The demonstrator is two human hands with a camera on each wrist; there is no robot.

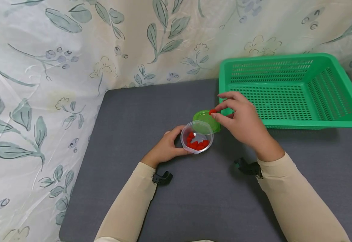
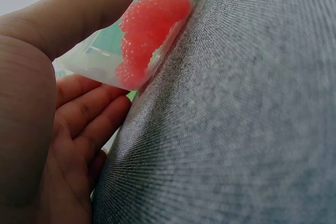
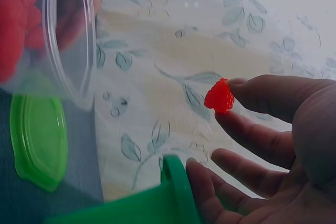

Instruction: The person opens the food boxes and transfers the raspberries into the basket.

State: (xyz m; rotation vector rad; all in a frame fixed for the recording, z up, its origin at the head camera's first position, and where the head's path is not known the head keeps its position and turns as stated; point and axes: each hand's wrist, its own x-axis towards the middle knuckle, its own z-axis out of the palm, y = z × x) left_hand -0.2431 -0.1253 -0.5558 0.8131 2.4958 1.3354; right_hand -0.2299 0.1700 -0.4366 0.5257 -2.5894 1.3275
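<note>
A clear plastic cup (image 1: 198,129) stands on the dark tabletop, with several red raspberries (image 1: 198,145) lying at its bottom. My left hand (image 1: 167,148) grips the cup from its left side, thumb at the front and fingers behind. In the left wrist view the raspberries (image 2: 152,22) show through the cup wall. Between thumb and index finger, my right hand (image 1: 240,117) pinches one raspberry (image 3: 220,96), held in the air just beyond the cup's right rim. Behind the cup lies a green lid (image 1: 215,124), partly covered by it.
A large green plastic basket (image 1: 294,124) with slotted walls stands at the back right, close by my right hand. Flowered cloth (image 1: 103,43) hangs behind and to the left of the grey tabletop (image 1: 127,134). Each wrist wears a black strap (image 1: 162,178).
</note>
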